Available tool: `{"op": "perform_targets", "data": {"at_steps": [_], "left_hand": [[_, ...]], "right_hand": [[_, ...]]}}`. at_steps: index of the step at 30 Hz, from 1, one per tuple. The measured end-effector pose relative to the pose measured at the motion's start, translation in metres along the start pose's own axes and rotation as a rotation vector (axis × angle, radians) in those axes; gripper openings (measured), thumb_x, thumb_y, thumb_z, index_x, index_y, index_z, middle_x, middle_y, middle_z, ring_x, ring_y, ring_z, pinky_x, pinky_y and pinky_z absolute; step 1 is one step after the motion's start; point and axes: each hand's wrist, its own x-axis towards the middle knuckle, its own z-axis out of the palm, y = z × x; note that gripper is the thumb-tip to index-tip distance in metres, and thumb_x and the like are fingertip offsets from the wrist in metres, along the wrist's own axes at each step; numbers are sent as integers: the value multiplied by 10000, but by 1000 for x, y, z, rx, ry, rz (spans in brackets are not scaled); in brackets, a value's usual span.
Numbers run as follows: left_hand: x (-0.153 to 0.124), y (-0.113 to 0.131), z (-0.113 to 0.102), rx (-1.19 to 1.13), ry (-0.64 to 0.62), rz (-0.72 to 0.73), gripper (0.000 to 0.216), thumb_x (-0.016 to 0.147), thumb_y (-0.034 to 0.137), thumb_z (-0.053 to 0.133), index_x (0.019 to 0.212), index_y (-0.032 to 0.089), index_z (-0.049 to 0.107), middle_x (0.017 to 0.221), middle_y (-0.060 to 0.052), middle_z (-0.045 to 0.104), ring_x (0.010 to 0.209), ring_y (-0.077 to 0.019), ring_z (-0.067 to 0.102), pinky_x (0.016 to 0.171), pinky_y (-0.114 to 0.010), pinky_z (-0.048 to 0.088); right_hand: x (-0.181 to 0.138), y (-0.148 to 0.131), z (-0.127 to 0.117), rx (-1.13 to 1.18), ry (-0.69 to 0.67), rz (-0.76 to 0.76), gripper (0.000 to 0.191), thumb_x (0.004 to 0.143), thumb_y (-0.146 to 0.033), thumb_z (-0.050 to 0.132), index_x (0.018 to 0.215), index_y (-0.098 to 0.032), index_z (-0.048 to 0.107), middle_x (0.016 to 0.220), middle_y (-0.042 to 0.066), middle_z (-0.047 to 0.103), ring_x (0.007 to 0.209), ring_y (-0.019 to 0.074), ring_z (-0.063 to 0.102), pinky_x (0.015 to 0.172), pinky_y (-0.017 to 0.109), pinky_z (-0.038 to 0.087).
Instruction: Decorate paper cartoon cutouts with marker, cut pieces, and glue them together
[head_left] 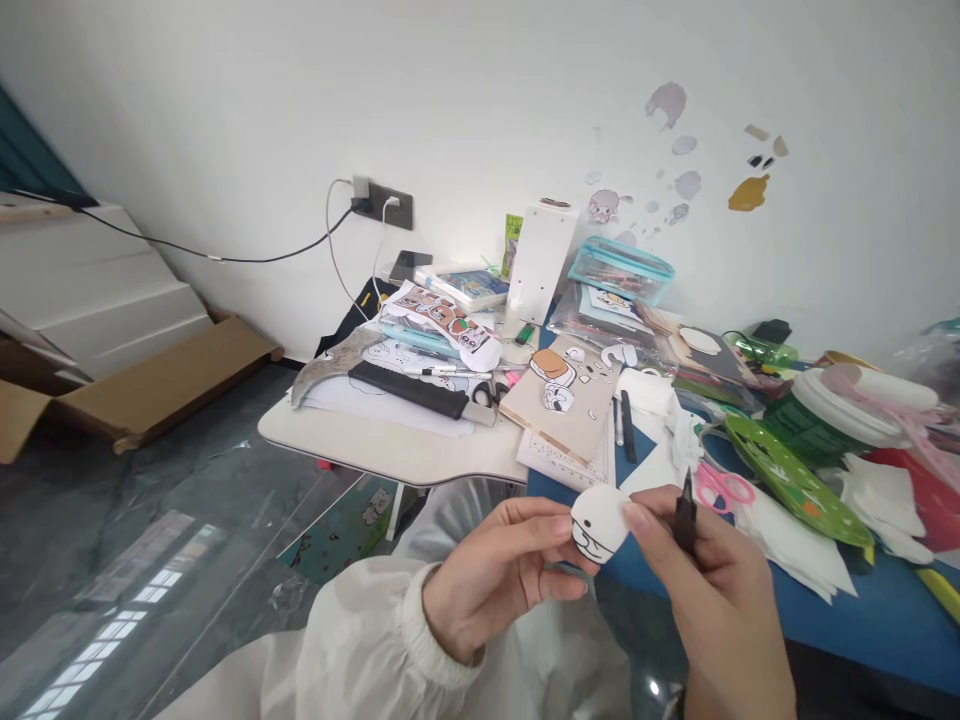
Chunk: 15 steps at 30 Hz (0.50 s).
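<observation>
Low in the head view, in front of my lap, a white paper cutout (600,515) with black drawn lines and a dot is held up between both hands. My left hand (510,565) pinches its left edge between thumb and fingers. At its right edge, my right hand (701,570) grips with thumb and forefinger. That hand also has a black pointed tool (685,522), which looks like tweezers, sticking up between its fingers. Beyond them lies a beige board (566,410) bearing a drawn burger-like cutout (553,368) and several small paper pieces.
A large knife (409,390) with a black handle lies on the white tabletop (337,437). Pink scissors (724,488), a green oval tray (795,480) and a white-lidded tub (825,410) are on the right. Black scissors (487,393) sit near the board. Cardboard (180,370) lies on the floor.
</observation>
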Motion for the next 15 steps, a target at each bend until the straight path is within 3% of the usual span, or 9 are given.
{"op": "perform_targets", "data": {"at_steps": [8, 15], "left_hand": [[-2, -2, 5, 51, 42, 63, 139, 697, 249, 816, 752, 136, 757, 682, -50, 718, 616, -111, 668, 518, -147, 562], [-2, -9, 10, 68, 94, 150, 187, 704, 277, 810, 785, 117, 756, 674, -40, 696, 596, -94, 633, 503, -142, 550]], "right_hand": [[-4, -2, 0, -36, 31, -3, 241, 858, -407, 610, 721, -210, 595, 696, 7, 563, 647, 153, 476, 515, 230, 356], [-6, -13, 7, 16, 144, 39, 287, 828, -454, 631, 688, -204, 612, 674, 10, 567, 629, 153, 474, 486, 244, 321]]}}
